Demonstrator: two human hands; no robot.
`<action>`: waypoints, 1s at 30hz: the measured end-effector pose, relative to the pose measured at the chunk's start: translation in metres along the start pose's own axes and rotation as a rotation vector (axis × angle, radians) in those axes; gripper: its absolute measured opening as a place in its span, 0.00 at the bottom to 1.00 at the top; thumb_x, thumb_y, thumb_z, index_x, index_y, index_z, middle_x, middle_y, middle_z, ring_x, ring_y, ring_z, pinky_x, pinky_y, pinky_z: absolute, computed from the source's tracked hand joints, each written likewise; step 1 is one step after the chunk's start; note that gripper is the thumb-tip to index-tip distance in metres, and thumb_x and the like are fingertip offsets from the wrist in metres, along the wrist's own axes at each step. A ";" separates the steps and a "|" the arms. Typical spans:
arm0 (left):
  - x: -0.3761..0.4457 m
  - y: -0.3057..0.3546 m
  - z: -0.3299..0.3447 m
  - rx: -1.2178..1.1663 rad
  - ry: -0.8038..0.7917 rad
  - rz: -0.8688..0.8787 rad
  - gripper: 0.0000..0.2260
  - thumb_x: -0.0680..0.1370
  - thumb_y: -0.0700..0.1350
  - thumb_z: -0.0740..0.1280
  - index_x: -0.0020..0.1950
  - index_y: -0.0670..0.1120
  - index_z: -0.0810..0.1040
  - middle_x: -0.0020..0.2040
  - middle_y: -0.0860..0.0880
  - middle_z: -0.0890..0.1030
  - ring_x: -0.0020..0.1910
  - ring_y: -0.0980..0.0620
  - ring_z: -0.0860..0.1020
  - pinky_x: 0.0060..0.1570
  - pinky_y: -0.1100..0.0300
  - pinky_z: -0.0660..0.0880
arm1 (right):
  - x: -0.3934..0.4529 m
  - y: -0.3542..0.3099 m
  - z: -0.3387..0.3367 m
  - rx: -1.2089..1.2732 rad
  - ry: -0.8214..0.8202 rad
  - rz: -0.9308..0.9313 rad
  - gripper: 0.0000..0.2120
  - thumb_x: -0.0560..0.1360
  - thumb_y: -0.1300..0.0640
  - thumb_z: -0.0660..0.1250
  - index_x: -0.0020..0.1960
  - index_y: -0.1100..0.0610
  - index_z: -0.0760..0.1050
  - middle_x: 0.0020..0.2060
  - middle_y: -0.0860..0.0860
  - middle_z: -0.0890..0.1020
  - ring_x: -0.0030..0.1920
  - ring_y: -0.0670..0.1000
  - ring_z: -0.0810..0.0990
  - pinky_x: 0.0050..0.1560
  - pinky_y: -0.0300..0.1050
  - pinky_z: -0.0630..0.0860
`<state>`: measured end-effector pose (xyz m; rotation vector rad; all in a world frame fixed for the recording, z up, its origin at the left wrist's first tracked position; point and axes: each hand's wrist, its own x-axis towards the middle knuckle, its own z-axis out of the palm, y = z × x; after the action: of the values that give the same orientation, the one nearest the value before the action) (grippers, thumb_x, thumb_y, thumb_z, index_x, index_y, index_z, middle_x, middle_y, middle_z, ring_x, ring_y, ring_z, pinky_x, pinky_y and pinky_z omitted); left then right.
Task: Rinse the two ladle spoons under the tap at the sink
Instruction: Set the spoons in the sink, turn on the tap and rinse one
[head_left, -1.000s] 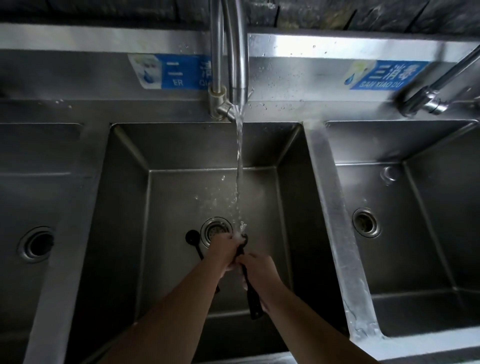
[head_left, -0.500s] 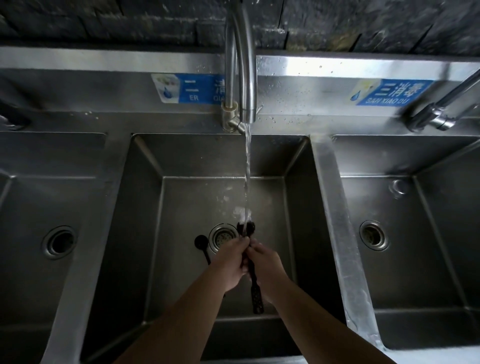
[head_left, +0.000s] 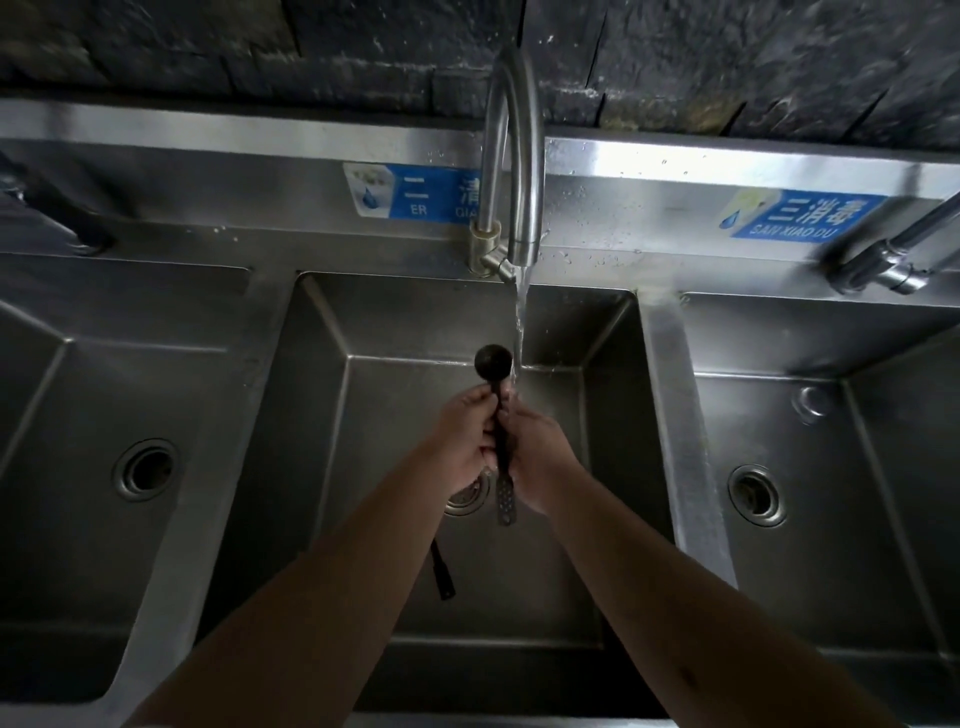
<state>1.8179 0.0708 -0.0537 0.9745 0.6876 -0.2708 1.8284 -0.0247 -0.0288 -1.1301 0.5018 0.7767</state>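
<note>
A black ladle spoon (head_left: 494, 361) is held upright over the middle sink basin (head_left: 582, 467), its round bowl just left of the water stream falling from the curved steel tap (head_left: 522, 156). My left hand (head_left: 467, 441) and my right hand (head_left: 537, 457) both wrap its handle from either side; the perforated handle end sticks out below them. The second black ladle spoon (head_left: 441, 571) lies on the basin floor, only its handle end showing beside my left forearm.
The middle basin's drain (head_left: 467, 499) is partly hidden behind my hands. A left basin with drain (head_left: 145, 470) and a right basin with drain (head_left: 756, 493) flank it. Another tap (head_left: 893, 260) stands at the back right. Blue labels are on the backsplash.
Both hands have lifted the ladle spoon higher and slid down its handle, so its bowl now shows above them beside the stream. The second spoon's bowl is now hidden behind my left arm.
</note>
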 end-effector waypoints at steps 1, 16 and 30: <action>0.002 0.009 0.002 0.005 -0.004 0.018 0.12 0.82 0.41 0.57 0.56 0.44 0.79 0.41 0.45 0.77 0.35 0.50 0.72 0.31 0.57 0.64 | 0.002 -0.007 0.006 0.007 -0.011 -0.020 0.13 0.81 0.64 0.57 0.58 0.66 0.78 0.41 0.64 0.79 0.35 0.56 0.77 0.34 0.46 0.71; -0.002 0.032 0.012 -0.115 -0.051 0.051 0.10 0.81 0.41 0.60 0.47 0.45 0.81 0.40 0.47 0.82 0.34 0.52 0.77 0.35 0.59 0.71 | 0.000 -0.016 0.007 -0.194 0.030 -0.200 0.06 0.75 0.64 0.68 0.49 0.59 0.83 0.44 0.61 0.87 0.45 0.58 0.86 0.48 0.51 0.83; -0.047 -0.080 -0.020 -0.035 0.008 -0.217 0.06 0.80 0.39 0.61 0.49 0.42 0.78 0.36 0.46 0.81 0.22 0.53 0.70 0.18 0.64 0.65 | -0.050 0.076 -0.048 -0.239 0.178 0.113 0.10 0.80 0.60 0.61 0.50 0.61 0.82 0.31 0.55 0.81 0.28 0.49 0.77 0.28 0.42 0.73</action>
<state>1.7338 0.0398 -0.0843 0.8693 0.8043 -0.4438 1.7395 -0.0679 -0.0566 -1.4101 0.6377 0.8545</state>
